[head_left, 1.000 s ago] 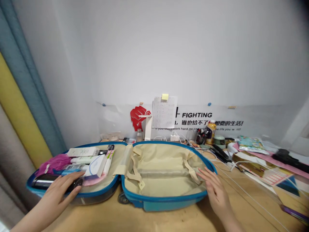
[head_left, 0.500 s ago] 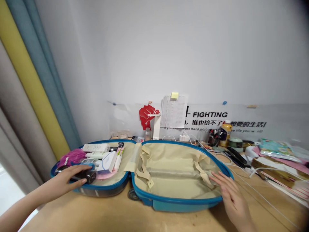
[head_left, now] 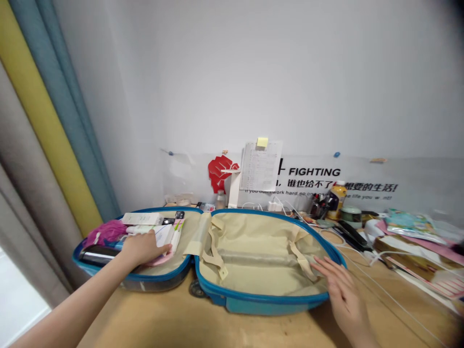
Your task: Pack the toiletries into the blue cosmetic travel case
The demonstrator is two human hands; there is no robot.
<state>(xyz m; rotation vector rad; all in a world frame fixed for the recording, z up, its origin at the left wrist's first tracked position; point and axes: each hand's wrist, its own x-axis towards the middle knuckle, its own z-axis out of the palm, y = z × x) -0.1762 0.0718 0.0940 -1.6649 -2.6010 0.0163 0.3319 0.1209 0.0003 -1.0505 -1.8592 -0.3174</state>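
Observation:
A blue suitcase (head_left: 268, 304) lies open on a wooden desk, both halves lined in beige. Its left half holds a pink puff (head_left: 105, 231), a black tube (head_left: 96, 253), a long white box (head_left: 141, 218) and a white carton (head_left: 165, 234). My left hand (head_left: 143, 247) reaches into that half, fingers curled down over the carton and a pink item beneath; what it grips is hidden. My right hand (head_left: 339, 285) lies flat with fingers spread on the right rim of the other half, which holds only beige straps (head_left: 213, 251).
Curtains (head_left: 43, 121) hang at the left. Along the wall stand a white lamp (head_left: 234, 188), a yellow-capped bottle (head_left: 335, 198) and a green jar (head_left: 351, 214). White cables (head_left: 380, 285), a black device (head_left: 351, 233) and books and packets (head_left: 416, 256) crowd the desk's right side.
My left hand has moved right from the black tube to the white carton and curled over it. My right hand stays on the rim. The view has swung left.

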